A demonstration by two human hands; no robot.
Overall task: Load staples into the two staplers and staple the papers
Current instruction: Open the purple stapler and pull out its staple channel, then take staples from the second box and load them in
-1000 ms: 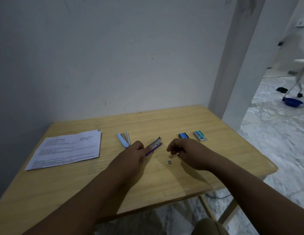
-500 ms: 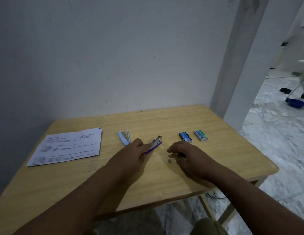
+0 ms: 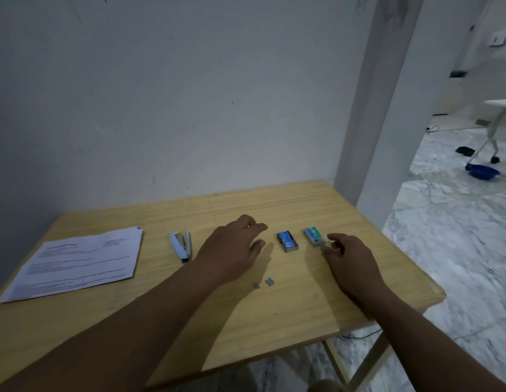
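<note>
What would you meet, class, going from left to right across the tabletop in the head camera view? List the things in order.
Papers → light blue stapler → left hand → blue staple box → green staple box → right hand.

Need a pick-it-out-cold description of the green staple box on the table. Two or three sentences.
Start at the wooden table against the white wall and look to its far right part, just ahead of the right hand. Two small boxes lie side by side there. The green staple box is the right one, nearest that hand's fingertips; its neighbour, the blue staple box, shows a white "10".
</note>
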